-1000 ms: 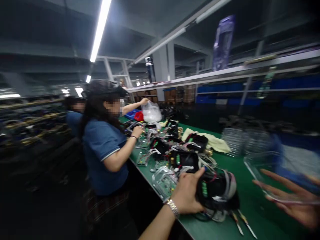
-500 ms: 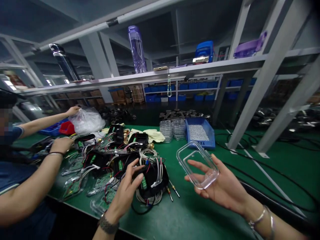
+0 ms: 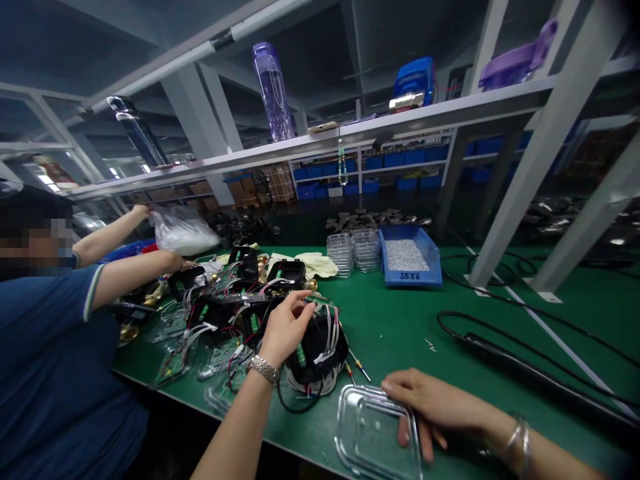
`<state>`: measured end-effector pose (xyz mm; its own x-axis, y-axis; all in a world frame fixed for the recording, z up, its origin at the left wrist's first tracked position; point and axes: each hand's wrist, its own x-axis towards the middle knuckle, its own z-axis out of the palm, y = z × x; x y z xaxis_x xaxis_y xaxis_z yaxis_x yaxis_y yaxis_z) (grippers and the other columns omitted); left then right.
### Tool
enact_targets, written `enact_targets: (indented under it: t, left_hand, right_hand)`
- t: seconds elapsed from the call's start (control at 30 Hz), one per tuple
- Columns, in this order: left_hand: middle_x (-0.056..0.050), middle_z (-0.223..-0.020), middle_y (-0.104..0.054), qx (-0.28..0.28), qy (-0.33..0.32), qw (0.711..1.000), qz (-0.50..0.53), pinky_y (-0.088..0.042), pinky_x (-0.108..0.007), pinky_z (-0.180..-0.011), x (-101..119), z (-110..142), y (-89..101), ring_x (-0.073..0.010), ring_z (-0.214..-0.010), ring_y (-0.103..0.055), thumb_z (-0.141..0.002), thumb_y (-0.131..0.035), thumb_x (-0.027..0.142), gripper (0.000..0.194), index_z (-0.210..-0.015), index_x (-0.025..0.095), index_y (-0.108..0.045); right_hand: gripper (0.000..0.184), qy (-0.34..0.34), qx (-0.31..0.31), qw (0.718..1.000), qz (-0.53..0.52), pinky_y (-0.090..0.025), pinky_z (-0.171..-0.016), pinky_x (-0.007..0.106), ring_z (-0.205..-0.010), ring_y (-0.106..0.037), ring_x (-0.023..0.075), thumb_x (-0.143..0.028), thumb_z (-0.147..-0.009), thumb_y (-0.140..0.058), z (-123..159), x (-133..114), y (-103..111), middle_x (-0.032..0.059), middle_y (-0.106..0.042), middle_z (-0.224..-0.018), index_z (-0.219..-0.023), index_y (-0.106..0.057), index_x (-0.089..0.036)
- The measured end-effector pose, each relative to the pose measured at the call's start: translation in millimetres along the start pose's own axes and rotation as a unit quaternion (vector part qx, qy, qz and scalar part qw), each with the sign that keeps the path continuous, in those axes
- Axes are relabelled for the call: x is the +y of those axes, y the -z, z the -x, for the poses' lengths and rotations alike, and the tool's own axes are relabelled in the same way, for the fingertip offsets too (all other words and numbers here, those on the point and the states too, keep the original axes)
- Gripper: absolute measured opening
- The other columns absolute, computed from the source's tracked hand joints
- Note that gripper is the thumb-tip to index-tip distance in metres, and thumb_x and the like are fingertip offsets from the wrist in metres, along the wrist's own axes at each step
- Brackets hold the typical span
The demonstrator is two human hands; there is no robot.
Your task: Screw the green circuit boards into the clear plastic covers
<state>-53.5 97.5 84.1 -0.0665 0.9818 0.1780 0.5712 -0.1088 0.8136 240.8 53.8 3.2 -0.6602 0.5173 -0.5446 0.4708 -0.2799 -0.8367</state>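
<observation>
My right hand (image 3: pixel 425 407) grips a clear plastic cover (image 3: pixel 377 437) by its upper right edge, thumb on top and fingers beneath, low over the front of the bench. My left hand (image 3: pixel 287 327) is closed at the top edge of a black housing (image 3: pixel 320 347), thumb and fingers drawn together. What they pinch is hidden; a thin greenish edge shows beside the fingertips. White and red wires and a green connector (image 3: pixel 300 355) sit in that housing. Two wire leads (image 3: pixel 360 367) stick out at its right.
More wired black housings (image 3: pixel 210 313) and circuit boards crowd the left. Clear covers (image 3: pixel 340 253) stand stacked at the back beside a blue bin (image 3: pixel 413 277) of small metal parts. A black cable and tool (image 3: pixel 505 363) lie right. A co-worker (image 3: pixel 55 340) reaches across at left.
My right hand has lowered the clear cover toward the bench front and turned it over, palm now downward. My left hand has moved up and right and closed at the housing's top edge.
</observation>
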Motion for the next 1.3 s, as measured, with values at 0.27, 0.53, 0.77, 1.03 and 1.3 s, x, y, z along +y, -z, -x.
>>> enact_targets:
  t: [0.27, 0.53, 0.77, 1.03, 1.3]
  left_hand:
    - [-0.004, -0.12, -0.067, 0.111, -0.066, 0.992, 0.001, -0.047, -0.026, -0.077, 16.9, 57.5, 1.2, -0.013, -0.085, -0.064, -0.096, -0.057, 0.032, 0.037, -0.131, 0.025, -0.05]
    - [-0.001, -0.108, -0.067, 0.101, -0.085, 0.991, 0.009, -0.049, -0.023, -0.078, 20.7, 94.7, -4.6, -0.0119, -0.088, -0.064, -0.097, -0.054, 0.025, 0.033, -0.129, 0.026, -0.046]
    - [0.0, -0.098, -0.065, 0.127, -0.104, 0.983, -0.085, -0.049, -0.023, -0.069, 22.4, 116.8, -4.7, -0.0123, -0.077, -0.06, -0.093, -0.06, 0.026, 0.03, -0.123, 0.027, -0.054]
    - [-0.004, -0.08, -0.067, 0.023, 0.176, 0.944, 0.278, -0.04, -0.021, -0.056, 8.7, 144.7, -21.1, -0.0117, -0.064, -0.057, -0.089, -0.062, 0.054, 0.04, -0.104, 0.017, -0.065]
    - [-0.003, -0.07, -0.059, -0.084, 0.185, 0.907, 0.37, -0.032, -0.02, -0.056, -27.9, 179.7, -46.7, -0.0068, -0.057, -0.042, -0.063, -0.088, 0.052, 0.047, -0.09, 0.014, -0.077]
  right_hand:
    - [0.042, 0.199, 0.235, 0.95, 0.049, -0.038, -0.102, 0.043, -0.117, -0.054, 0.0289, -0.06, -0.096, -0.055, 4.7, -64.0, 11.4, 0.0091, -0.064, -0.12, -0.109, -0.07, -0.022]
    - [0.059, 0.253, 0.135, 0.94, -0.187, -0.047, -0.076, 0.033, -0.086, -0.06, 0.0204, -0.071, -0.095, -0.045, -22.4, -114.6, -19.0, 0.0073, -0.065, -0.092, -0.099, -0.067, -0.016]
    - [0.043, 0.26, 0.101, 0.924, -0.262, -0.044, -0.077, 0.03, -0.078, -0.054, 0.0156, -0.058, -0.091, -0.065, -9.6, -113.5, -21.8, 0.0021, -0.058, -0.081, -0.083, -0.064, -0.016]
    - [0.029, 0.295, 0.027, 0.932, -0.211, -0.043, -0.084, 0.032, -0.091, -0.059, 0.0196, -0.047, -0.091, -0.071, 10.7, -83.9, -25.0, 0.008, -0.066, -0.098, -0.096, -0.078, -0.019]
    - [0.03, 0.284, -0.043, 0.957, -0.032, -0.026, -0.116, 0.054, -0.126, -0.05, 0.0323, -0.057, -0.088, -0.07, 17.4, -15.7, -22.3, 0.0095, -0.065, -0.117, -0.09, -0.08, -0.029]
